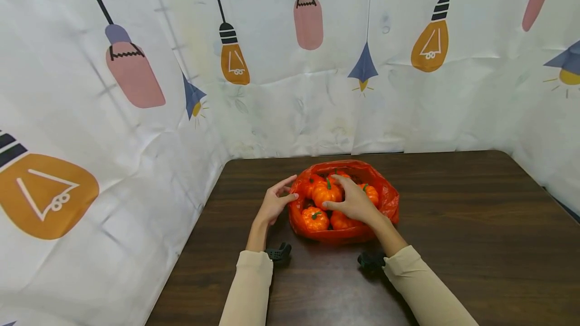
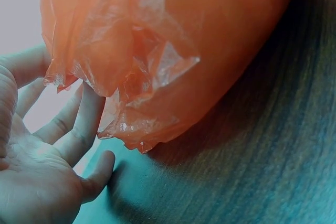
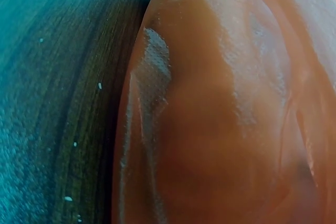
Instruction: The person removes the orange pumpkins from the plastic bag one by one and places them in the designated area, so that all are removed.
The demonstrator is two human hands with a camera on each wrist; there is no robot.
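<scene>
An orange-red plastic bag stands open on the table, holding several small orange pumpkins with green stems. My right hand reaches into it, thumb and fingers curved round one small pumpkin. Beside that pumpkin sits a ribbed one. At the bag's left rim is my left hand, fingers spread and touching the plastic. In the left wrist view, the bag's crumpled edge hides some fingertips of the left hand. Only the bag's side and table show in the right wrist view.
The dark wooden table extends to both sides of the bag. A white cloth printed with lamps hangs behind it and on the left. Dark wrist-worn devices sit below both hands.
</scene>
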